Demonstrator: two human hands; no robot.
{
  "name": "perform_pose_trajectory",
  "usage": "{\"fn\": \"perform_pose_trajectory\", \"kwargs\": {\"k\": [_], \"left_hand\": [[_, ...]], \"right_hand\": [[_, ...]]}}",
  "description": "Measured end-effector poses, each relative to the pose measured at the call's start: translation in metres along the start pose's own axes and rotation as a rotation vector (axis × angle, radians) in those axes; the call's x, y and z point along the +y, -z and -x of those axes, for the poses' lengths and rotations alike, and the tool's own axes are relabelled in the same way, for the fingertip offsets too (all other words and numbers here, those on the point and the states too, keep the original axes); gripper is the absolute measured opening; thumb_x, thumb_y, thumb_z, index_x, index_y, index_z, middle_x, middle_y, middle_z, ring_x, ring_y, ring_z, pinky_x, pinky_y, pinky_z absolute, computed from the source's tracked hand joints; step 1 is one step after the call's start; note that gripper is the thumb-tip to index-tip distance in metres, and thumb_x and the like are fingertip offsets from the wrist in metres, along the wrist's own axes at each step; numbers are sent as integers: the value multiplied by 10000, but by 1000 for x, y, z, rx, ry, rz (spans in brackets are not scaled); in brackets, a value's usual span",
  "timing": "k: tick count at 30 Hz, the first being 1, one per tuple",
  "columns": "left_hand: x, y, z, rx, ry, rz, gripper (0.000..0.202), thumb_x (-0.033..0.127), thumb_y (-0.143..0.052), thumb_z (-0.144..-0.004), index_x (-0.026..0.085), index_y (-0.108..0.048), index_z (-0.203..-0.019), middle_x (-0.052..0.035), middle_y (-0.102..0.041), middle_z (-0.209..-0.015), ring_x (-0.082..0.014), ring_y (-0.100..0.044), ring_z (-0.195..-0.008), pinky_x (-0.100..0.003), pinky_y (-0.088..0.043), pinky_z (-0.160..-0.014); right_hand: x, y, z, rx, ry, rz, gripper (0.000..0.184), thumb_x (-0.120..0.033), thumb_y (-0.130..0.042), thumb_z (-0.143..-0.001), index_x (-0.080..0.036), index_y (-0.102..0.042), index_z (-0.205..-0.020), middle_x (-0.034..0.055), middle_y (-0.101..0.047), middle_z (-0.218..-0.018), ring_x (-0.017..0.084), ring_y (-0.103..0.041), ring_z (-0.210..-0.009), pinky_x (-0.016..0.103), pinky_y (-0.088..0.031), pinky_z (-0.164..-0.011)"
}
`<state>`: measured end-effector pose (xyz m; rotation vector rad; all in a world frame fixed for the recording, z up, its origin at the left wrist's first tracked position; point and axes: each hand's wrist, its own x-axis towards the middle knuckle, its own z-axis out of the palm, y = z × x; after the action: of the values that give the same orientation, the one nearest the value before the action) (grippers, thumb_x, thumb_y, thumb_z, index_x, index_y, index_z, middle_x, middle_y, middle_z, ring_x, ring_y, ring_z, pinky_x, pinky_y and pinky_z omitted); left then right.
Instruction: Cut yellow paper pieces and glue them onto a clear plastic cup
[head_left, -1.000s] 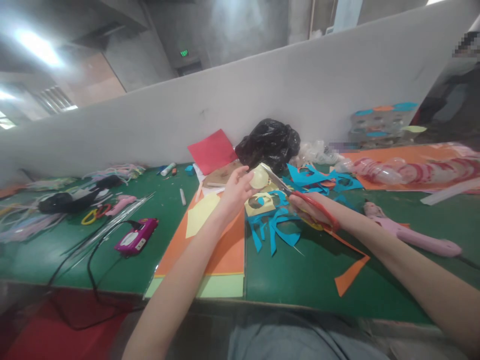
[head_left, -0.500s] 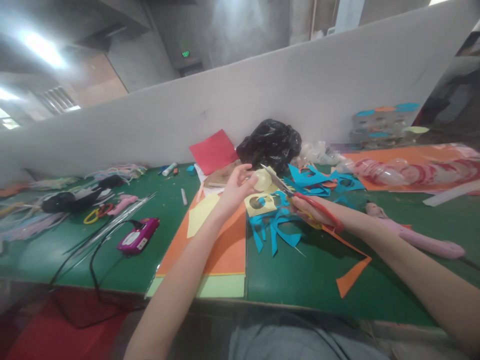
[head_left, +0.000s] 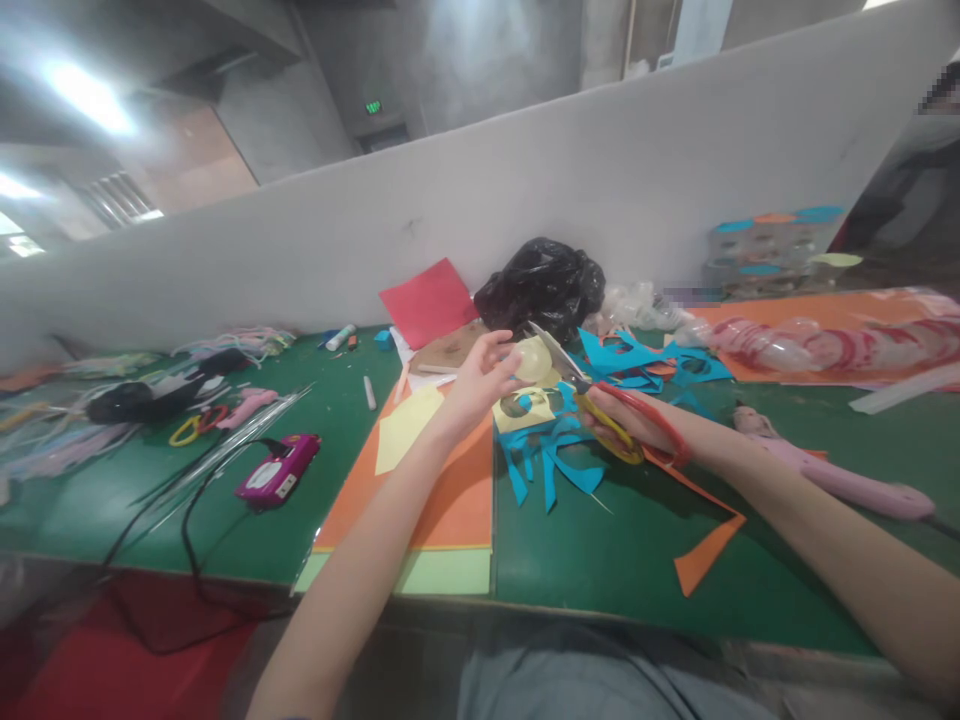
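Observation:
My left hand (head_left: 480, 378) pinches a small pale yellow paper disc (head_left: 534, 360) above the green table. Red and yellow scissors (head_left: 600, 405) are gripped in my right hand (head_left: 634, 425), their blades spread at the disc's right edge. Under both hands lie a yellow sheet with a round hole (head_left: 525, 408) and blue paper offcuts (head_left: 551, 455).
Orange and yellow sheets (head_left: 442, 490) lie in front of me. A magenta glue gun (head_left: 277, 468) with a black cord sits left, a pink glue gun (head_left: 840, 475) right. A black bag (head_left: 540, 285), red paper (head_left: 427, 298) and plastic bottles (head_left: 772, 340) stand by the grey partition.
The disc and the scissors have shifted slightly right and the blades have opened wider. Both hands stay in nearly the same place.

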<state>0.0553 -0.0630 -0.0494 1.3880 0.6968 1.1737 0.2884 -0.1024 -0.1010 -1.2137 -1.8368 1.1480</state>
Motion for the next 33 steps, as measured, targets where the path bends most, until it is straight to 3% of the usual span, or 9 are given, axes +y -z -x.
{"fn": "perform_pose_trajectory", "kwargs": {"k": [6, 15, 22, 27, 33], "left_hand": [[1, 4, -1, 6, 8, -61, 483, 398, -764, -799, 221, -524, -1179, -70, -549, -1153, -184, -604, -1002, -410, -580, -886], [2, 15, -2, -72, -16, -161, 473, 415, -719, -842, 246, -511, -1231, -92, -567, -1255, -210, -606, -1073, -401, -578, -883], [8, 22, 0, -155, 35, -231, 466, 414, -701, -855, 261, -517, -1254, -90, -571, -1256, -217, -591, -1120, -358, -569, -872], [10, 26, 0, -186, 33, -300, 492, 424, -713, -842, 260, -510, -1258, -98, -541, -1284, -233, -547, -1171, -353, -579, -856], [15, 29, 0, -189, 15, -381, 486, 451, -731, -819, 229, -518, -1195, -110, -540, -1270, -236, -564, -1125, -356, -582, -825]], "right_hand": [[-18, 5, 6, -100, -48, 60, 700, -854, -313, -874, -203, -425, -645, 0, -448, -535, 109, -406, -443, 258, -304, -423], [-31, 13, 13, -85, -8, 261, 557, -675, -294, -974, -199, -408, -709, -6, -415, -583, 117, -352, -505, 285, -278, -500], [-38, 14, 18, -207, -40, 221, 559, -720, -304, -949, -198, -386, -768, -11, -408, -684, 120, -363, -571, 269, -318, -537], [-35, 13, 15, -152, -103, 194, 556, -747, -419, -866, -199, -399, -772, -14, -387, -670, 118, -334, -558, 268, -296, -520], [-35, 11, 11, -107, -97, 164, 577, -768, -514, -792, -201, -413, -760, -10, -395, -694, 120, -347, -582, 266, -359, -535]]}}
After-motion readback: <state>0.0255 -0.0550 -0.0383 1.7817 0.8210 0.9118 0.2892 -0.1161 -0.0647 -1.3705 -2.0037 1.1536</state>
